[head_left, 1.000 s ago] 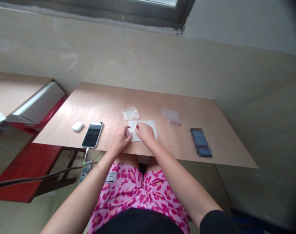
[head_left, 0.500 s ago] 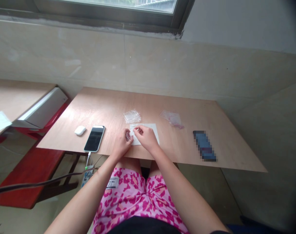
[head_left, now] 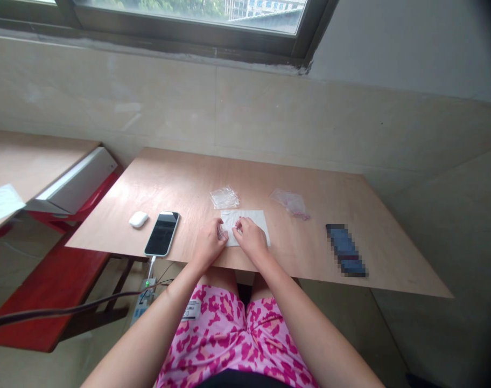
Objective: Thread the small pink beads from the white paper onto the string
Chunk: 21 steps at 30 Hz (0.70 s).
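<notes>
Above the table's near edge, my left hand (head_left: 210, 241) is closed on a small clear plastic bag (head_left: 221, 232), mostly hidden behind the fingers. My right hand (head_left: 251, 240) is just to its right, over a white sheet of paper (head_left: 253, 217), with thumb and fingers pinched together. Whatever those fingertips hold is too small to make out. A narrow gap separates the two hands. Just beyond them lies a pile of clear plastic bags (head_left: 225, 198). Farther right is another clear bag (head_left: 290, 202) with small pinkish pieces at its near corner.
On the left of the wooden table (head_left: 181, 178) are a white earbud case (head_left: 139, 219) and a phone (head_left: 162, 234) with a charging cable (head_left: 152, 265). A dark, pixelated phone (head_left: 346, 250) lies on the right. A red bench (head_left: 47, 291) stands below left.
The camera view has shifted slightly, so everything appears a little lower and to the right. My right hand has drawn slightly away from the left one. Both stay closed.
</notes>
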Each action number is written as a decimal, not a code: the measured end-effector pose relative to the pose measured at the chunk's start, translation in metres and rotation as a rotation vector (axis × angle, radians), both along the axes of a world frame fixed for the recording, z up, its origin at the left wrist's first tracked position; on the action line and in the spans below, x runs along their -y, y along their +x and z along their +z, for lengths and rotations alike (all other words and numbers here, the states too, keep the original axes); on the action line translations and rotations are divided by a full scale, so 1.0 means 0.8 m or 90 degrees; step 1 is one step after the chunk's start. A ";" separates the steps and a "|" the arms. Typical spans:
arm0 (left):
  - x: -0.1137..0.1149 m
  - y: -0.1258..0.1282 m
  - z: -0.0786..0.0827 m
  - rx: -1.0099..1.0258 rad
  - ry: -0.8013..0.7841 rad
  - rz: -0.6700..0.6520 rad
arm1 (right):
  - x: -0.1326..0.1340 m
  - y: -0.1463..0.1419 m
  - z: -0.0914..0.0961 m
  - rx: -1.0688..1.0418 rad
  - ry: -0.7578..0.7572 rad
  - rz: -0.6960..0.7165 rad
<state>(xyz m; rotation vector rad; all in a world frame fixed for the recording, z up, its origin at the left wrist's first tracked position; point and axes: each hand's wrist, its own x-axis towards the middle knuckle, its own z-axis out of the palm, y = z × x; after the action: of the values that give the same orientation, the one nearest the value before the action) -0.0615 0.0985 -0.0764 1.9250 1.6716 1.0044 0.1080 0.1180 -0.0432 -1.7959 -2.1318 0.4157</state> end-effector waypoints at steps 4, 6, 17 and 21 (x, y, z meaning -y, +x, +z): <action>-0.001 0.000 0.003 0.001 -0.006 -0.002 | 0.000 -0.003 -0.005 0.002 0.003 0.013; -0.001 0.000 0.004 0.005 -0.009 -0.007 | 0.002 -0.005 -0.009 0.001 0.006 0.014; 0.000 0.000 0.005 -0.022 0.013 -0.018 | 0.009 -0.002 -0.005 -0.244 0.037 -0.012; -0.001 -0.002 0.004 -0.014 0.008 -0.026 | 0.014 -0.017 0.011 -0.415 0.015 -0.024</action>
<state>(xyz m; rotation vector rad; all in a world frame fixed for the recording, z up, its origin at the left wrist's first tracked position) -0.0630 0.0989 -0.0733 1.9778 1.6342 0.9839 0.0943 0.1066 -0.0343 -1.4189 -1.6325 0.8282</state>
